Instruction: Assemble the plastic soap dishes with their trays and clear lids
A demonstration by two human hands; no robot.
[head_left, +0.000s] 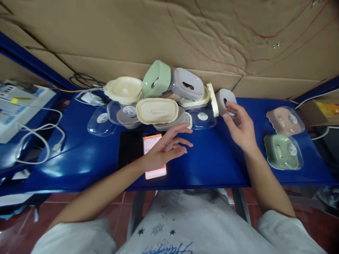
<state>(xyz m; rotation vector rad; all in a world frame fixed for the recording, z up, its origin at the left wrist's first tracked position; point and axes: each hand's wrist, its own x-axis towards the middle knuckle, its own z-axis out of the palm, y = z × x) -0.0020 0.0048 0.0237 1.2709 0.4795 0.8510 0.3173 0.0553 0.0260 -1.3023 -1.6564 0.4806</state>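
Note:
My left hand (169, 145) hovers over the table with its fingers spread and nothing in them. Below it lies a lit phone (156, 173), partly hidden by the hand and wrist. At the right end of a pile, my right hand (242, 128) reaches to a grey container (225, 94) with a dark oval slot. Its thumb and fingers are apart and overlap the container's near edge; whether they touch it I cannot tell. In the pile are a green container (156, 78), another grey-topped container (189, 83), cream lids (157, 111) and clear covers with round stickers (203, 119).
On the right of the blue table (206, 165) sit a pink box (284, 120) and a green box (283, 151) with clear covers. A black phone (129, 148) lies beside the lit one. White cables (43, 141) and a power strip (26, 109) are at left; cardboard (132, 31) stands behind.

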